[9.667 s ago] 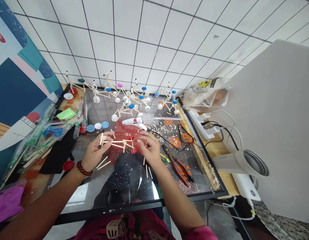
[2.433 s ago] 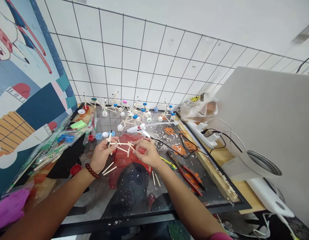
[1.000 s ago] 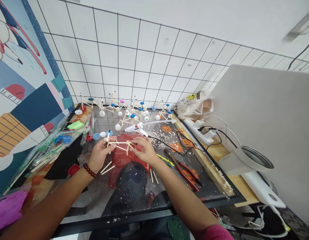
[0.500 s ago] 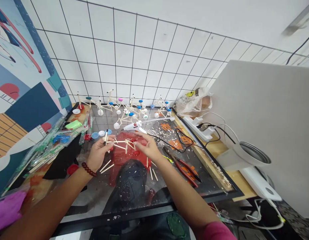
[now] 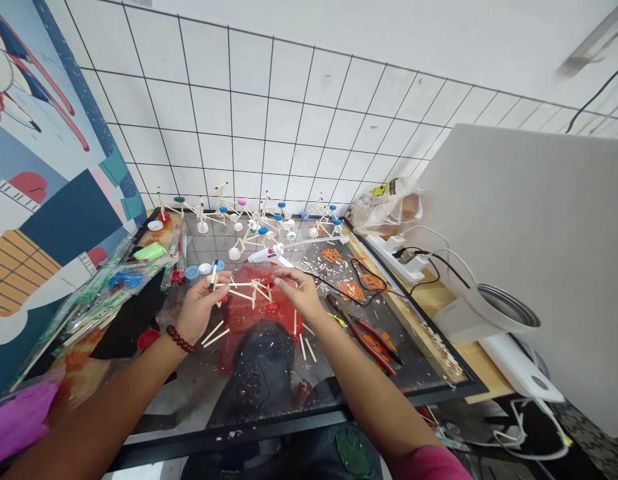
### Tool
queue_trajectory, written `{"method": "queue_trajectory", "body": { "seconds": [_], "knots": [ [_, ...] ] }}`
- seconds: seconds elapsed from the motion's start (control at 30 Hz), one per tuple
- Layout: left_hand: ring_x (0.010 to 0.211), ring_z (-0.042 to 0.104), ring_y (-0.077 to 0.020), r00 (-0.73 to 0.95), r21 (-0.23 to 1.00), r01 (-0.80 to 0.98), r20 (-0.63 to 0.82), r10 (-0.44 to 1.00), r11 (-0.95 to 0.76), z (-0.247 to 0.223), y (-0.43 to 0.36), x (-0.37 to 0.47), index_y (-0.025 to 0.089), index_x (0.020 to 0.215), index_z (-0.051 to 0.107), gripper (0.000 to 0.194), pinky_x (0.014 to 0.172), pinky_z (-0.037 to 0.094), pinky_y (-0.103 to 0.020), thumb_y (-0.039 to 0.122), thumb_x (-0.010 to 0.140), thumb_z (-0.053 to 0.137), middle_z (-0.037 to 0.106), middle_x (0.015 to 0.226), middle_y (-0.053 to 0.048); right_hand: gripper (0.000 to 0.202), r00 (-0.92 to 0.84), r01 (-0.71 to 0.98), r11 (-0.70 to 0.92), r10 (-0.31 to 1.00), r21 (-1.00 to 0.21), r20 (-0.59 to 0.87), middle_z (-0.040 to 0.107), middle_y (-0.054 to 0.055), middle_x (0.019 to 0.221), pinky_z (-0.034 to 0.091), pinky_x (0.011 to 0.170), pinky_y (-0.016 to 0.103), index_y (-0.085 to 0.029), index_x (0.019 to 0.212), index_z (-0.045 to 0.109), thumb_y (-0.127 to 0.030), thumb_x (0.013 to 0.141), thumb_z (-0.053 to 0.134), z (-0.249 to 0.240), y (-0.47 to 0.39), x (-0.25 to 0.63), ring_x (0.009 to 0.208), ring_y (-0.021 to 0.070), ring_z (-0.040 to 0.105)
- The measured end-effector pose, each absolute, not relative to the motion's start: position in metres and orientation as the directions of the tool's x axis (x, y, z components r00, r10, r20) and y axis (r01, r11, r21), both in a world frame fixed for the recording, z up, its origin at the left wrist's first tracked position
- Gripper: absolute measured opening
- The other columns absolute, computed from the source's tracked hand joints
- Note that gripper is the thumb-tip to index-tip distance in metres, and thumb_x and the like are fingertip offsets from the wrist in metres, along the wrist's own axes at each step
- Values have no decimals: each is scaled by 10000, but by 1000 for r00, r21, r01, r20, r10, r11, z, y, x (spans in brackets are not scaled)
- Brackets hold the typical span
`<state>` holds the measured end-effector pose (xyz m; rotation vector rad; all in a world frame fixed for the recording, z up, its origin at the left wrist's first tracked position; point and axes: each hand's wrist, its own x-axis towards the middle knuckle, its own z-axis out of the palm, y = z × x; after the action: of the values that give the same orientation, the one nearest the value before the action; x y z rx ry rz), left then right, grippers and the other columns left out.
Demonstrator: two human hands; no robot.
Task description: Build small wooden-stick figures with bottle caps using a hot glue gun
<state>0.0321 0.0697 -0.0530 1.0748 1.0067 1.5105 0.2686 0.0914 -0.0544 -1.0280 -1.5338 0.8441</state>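
My left hand (image 5: 203, 303) is closed on the front of a small model bicycle frame (image 5: 243, 285) of pale wooden sticks, near its black-tipped handlebar stick. At the frame's other end, my right hand (image 5: 297, 292) pinches at a red bottle cap (image 5: 267, 283) on top; the fingertips partly hide this contact. Another red cap (image 5: 273, 307) shows just below. Under the frame lies a red sheet-like patch (image 5: 243, 317) on the glossy tabletop. Loose sticks (image 5: 216, 333) rest by my left wrist, and more sticks (image 5: 307, 348) lie below my right hand.
Several finished stick bicycles (image 5: 263, 231) with cap wheels stand along the back. A white glue gun (image 5: 266, 255) lies before them. Red-handled pliers (image 5: 373, 343) and a power strip (image 5: 401, 259) are at right. Blue and white caps (image 5: 205, 269) and plastic packets (image 5: 103, 293) sit left.
The view has shifted slightly. My right thumb and fingers have moved a little at the frame's right end; my left hand keeps its hold.
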Motion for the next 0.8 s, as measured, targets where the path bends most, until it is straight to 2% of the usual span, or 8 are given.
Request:
{"method": "queue_trajectory", "body": {
  "seconds": [0.2, 0.33, 0.6, 0.73, 0.8],
  "knots": [
    [1104, 611, -272, -127, 957, -244, 127, 984, -155, -54, 70, 31, 204, 826, 760, 255, 907, 473, -359, 320, 616, 846, 731, 1062, -80, 209, -58, 166, 370, 929, -914, 366, 772, 49, 978, 524, 947, 437, -225, 910, 740, -398, 796, 708, -56, 93, 268, 948, 242, 707],
    [1108, 611, -261, -135, 949, -273, 127, 983, -160, -52, 70, 32, 206, 745, 748, 206, 986, 426, -370, 332, 617, 849, 732, 1057, -69, 253, -110, 183, 397, 918, -900, 382, 767, 57, 981, 512, 968, 424, -213, 958, 725, -382, 770, 729, -53, 89, 266, 965, 241, 704],
    [1032, 626, -247, -158, 939, -316, 91, 983, -138, -48, 69, 35, 187, 696, 717, 239, 924, 450, -366, 336, 582, 865, 732, 1017, -79, 263, -211, 254, 492, 869, -833, 448, 749, 74, 1030, 513, 950, 418, -211, 990, 708, -347, 768, 750, -49, 85, 264, 1000, 242, 691],
    [1040, 622, -242, -147, 934, -330, 95, 985, -139, -50, 69, 35, 193, 699, 725, 217, 943, 447, -364, 322, 593, 864, 732, 1016, -73, 349, -254, 355, 553, 833, -754, 492, 753, 56, 1050, 458, 994, 445, -254, 1064, 697, -338, 739, 791, -52, 85, 260, 1038, 245, 673],
    [1054, 619, -241, -137, 933, -332, 100, 986, -140, -50, 70, 35, 196, 695, 726, 209, 954, 444, -360, 320, 600, 865, 732, 1022, -69, 279, -259, 409, 560, 828, -720, 497, 761, 46, 1017, 428, 1002, 467, -253, 996, 696, -323, 745, 794, -54, 85, 257, 1005, 246, 680]
  ]
}}
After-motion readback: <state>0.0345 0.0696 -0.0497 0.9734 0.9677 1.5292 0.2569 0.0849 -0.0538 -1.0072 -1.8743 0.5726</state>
